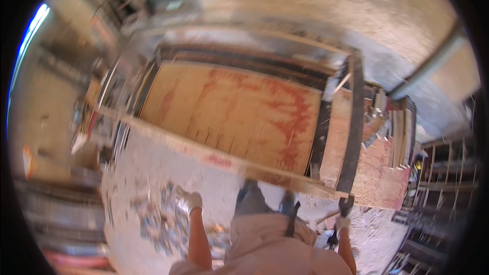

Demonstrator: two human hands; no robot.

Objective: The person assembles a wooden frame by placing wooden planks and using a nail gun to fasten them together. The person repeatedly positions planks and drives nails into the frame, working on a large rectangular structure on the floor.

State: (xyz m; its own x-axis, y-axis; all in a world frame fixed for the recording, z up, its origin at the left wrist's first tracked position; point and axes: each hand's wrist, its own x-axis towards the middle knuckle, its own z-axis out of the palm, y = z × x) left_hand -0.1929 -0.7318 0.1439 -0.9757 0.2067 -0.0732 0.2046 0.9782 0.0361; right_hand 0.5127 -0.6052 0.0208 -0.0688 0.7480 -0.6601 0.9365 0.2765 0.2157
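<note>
A large wooden panel [229, 112] with red stains lies in front of me inside a frame of dark and pale beams. A long pale wooden beam [224, 160] runs along its near side. My left hand [188, 201], in a pale glove, hangs over the floor, apart from the beam, its blurred fingers loosely outstretched with nothing visible in them. Close to the beam's right end, my gloved right hand [343, 222] is closed around a dark tool [346, 205] with a notched end. Its exact kind is unclear.
Wood scraps [163, 219] litter the floor at left. Stacked boards [400, 137] stand beyond the frame at right, below a sloping post [433, 69]. Dark racks [448, 168] line the far right. A blurred stack of long pieces [61, 219] occupies the lower left.
</note>
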